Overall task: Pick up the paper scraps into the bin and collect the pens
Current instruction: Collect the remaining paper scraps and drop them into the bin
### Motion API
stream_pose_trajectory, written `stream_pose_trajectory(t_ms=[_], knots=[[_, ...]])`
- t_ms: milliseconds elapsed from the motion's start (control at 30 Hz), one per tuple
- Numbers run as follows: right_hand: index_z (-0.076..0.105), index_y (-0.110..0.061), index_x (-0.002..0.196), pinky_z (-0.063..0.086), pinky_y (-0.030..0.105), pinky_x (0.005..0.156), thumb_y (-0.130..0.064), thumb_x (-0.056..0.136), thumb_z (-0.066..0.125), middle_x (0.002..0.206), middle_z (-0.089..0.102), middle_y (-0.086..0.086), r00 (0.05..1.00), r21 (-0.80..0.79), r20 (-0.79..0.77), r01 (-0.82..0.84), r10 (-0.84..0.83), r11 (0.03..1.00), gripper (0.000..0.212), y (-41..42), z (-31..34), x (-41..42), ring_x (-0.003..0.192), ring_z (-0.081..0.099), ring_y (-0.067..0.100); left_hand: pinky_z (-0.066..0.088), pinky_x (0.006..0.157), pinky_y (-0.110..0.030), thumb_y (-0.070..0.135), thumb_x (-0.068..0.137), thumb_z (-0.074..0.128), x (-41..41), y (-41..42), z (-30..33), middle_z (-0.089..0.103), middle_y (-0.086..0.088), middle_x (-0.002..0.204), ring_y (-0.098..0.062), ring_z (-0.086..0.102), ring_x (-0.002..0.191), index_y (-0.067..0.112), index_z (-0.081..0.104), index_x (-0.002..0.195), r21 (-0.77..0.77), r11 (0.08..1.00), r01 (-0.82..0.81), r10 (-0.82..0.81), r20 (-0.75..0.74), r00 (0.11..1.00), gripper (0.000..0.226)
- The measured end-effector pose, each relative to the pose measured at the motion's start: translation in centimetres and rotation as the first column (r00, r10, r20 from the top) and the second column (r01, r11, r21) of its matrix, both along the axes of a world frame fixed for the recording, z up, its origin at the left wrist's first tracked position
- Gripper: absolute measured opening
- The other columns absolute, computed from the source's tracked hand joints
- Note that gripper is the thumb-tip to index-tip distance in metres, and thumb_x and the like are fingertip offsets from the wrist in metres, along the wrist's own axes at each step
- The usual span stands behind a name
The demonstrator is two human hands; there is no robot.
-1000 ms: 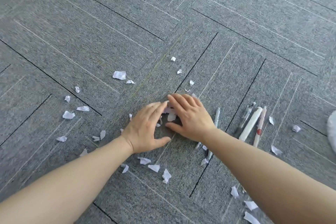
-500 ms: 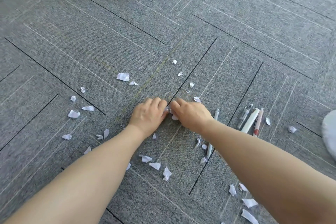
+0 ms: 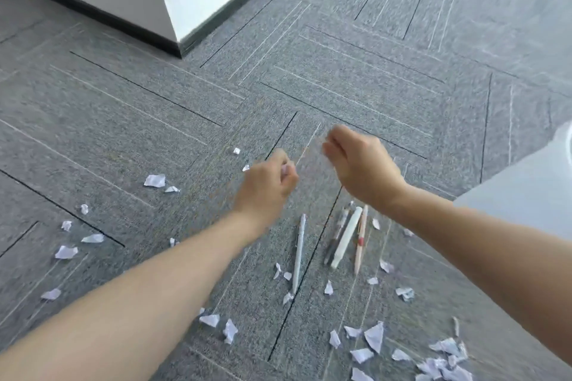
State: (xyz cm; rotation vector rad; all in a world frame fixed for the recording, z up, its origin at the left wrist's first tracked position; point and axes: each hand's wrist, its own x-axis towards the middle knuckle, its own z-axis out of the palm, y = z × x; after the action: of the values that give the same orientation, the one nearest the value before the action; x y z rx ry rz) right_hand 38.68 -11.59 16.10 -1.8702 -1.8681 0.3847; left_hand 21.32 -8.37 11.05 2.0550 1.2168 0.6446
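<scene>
— Torn white paper scraps (image 3: 154, 180) scattered over the grey carpet-tile floor (image 3: 356, 77), thickest at lower right; none binned yet, by the look of it.

— And in the hands?

— Left hand (image 3: 266, 187) curled, a white bit showing at the fingers (image 3: 286, 172), probably gathered scraps. Right hand (image 3: 360, 165) curled too, contents not visible through the blur. Both raised clear of the floor, likely for carrying to the pale white bin (image 3: 526, 192) at the right edge.

— Pens?

— Untouched: a grey pen (image 3: 298, 252) lying alone, a cluster of assorted pens (image 3: 345, 237) just beside it, below the right wrist.

— Versus half a second ago?

— Then pressed together on the carpet, scooping; now lifted and parted, view swung towards the white wall corner (image 3: 176, 0).
</scene>
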Motion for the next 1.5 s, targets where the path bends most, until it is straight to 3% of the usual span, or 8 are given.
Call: stream_pose_trajectory(t_ms=[300, 600, 733, 833, 967, 1200, 1300, 1500], knots=[[0.051, -0.005, 0.077, 0.035, 0.020, 0.057, -0.010, 0.095, 0.049, 0.061, 0.050, -0.004, 0.730, 0.287, -0.236, 0.683, -0.641, 0.672, 0.019, -11.8, 11.9, 19.2, 0.059, 0.049, 0.005, 0.021, 0.052, -0.034, 0.015, 0.089, 0.053, 25.3, -8.6, 13.9, 0.039, 0.007, 0.053, -0.020, 0.038, 0.056, 0.013, 0.042, 0.071, 0.007, 0.962, 0.273, -0.244, 0.474, 0.846, 0.021], [0.062, -0.012, 0.072, 0.053, 0.051, 0.077, -0.026, 0.091, 0.046, 0.074, 0.065, 0.012, 0.366, -0.162, -0.230, 0.899, -0.902, 0.406, 0.028, -19.8, 8.1, 28.4, 0.078, 0.065, 0.039, 0.042, 0.066, -0.034, 0.025, 0.089, 0.050, 36.9, -12.8, 13.0, 0.059, -0.011, 0.096, -0.032, 0.056, 0.085, 0.007, 0.057, 0.093, -0.027, 0.833, 0.553, -0.553, 0.008, 0.833, 0.019], [0.067, -0.005, 0.106, 0.035, 0.034, 0.076, -0.029, 0.101, 0.034, 0.106, 0.065, 0.016, 0.376, -0.173, -0.132, 0.902, -0.917, 0.395, 0.041, -19.9, 8.8, 27.8, 0.088, 0.049, 0.026, 0.046, 0.084, -0.038, 0.036, 0.090, 0.036, 36.6, -12.4, 12.4, 0.062, -0.007, 0.103, -0.029, 0.056, 0.093, 0.012, 0.066, 0.096, -0.015, 0.817, 0.577, -0.576, 0.030, 0.817, 0.038], [0.068, -0.023, 0.091, 0.045, 0.038, 0.082, -0.035, 0.093, 0.039, 0.093, 0.068, -0.002, 0.429, 0.000, -0.340, 0.890, -0.837, 0.456, 0.032, -18.0, 9.5, 25.4, 0.096, 0.062, 0.025, 0.047, 0.078, -0.030, 0.023, 0.097, 0.039, 34.4, -10.6, 12.4, 0.069, 0.000, 0.096, -0.019, 0.061, 0.092, 0.012, 0.068, 0.093, 0.048, 0.897, 0.439, -0.431, 0.308, 0.848, 0.031], [0.068, -0.019, 0.080, 0.052, 0.050, 0.072, -0.032, 0.089, 0.045, 0.072, 0.069, -0.002, 0.613, 0.139, -0.494, 0.756, -0.617, 0.639, 0.029, -13.0, 9.9, 19.0, 0.071, 0.065, 0.024, 0.043, 0.068, -0.025, 0.021, 0.098, 0.038, 29.0, -6.8, 10.3, 0.064, 0.003, 0.084, -0.010, 0.057, 0.080, 0.016, 0.063, 0.084, 0.149, 0.948, 0.281, -0.316, 0.344, 0.884, 0.029], [0.071, -0.015, 0.103, 0.045, 0.028, 0.070, -0.016, 0.097, 0.048, 0.103, 0.071, 0.003, 0.918, -0.101, -0.294, 0.248, -0.267, 0.964, 0.024, -4.4, 1.4, 5.1, 0.078, 0.061, 0.014, 0.024, 0.063, -0.029, 0.014, 0.096, 0.037, 10.8, -4.0, -2.3, 0.044, 0.007, 0.075, -0.022, 0.047, 0.078, 0.033, 0.036, 0.064, -0.029, 0.999, 0.038, -0.041, -0.132, 0.990, 0.038], [0.054, -0.015, 0.135, 0.044, 0.035, 0.096, -0.012, 0.098, 0.040, 0.135, 0.055, 0.008, 0.985, -0.285, -0.160, 0.016, -0.064, 0.959, 0.040, -1.4, -3.9, 0.3, 0.120, 0.053, 0.026, 0.035, 0.076, -0.033, 0.016, 0.095, 0.041, 2.7, -2.9, -6.5, 0.058, -0.003, 0.102, -0.025, 0.050, 0.098, 0.021, 0.062, 0.096, -0.056, 0.995, -0.081, 0.054, -0.376, 0.925, 0.022], [0.020, -0.021, 0.154, 0.038, 0.044, 0.109, 0.003, 0.091, 0.039, 0.163, 0.011, -0.001, 0.972, -0.557, -0.022, -0.206, 0.233, 0.805, 0.070, 3.4, -11.3, -5.3, 0.145, 0.023, 0.028, 0.028, 0.109, -0.043, 0.036, 0.093, 0.046, -7.6, -2.6, -8.4, 0.032, -0.004, 0.149, -0.026, 0.025, 0.136, 0.020, 0.039, 0.139, -0.048, 0.961, -0.271, 0.187, -0.609, 0.771, 0.049]])
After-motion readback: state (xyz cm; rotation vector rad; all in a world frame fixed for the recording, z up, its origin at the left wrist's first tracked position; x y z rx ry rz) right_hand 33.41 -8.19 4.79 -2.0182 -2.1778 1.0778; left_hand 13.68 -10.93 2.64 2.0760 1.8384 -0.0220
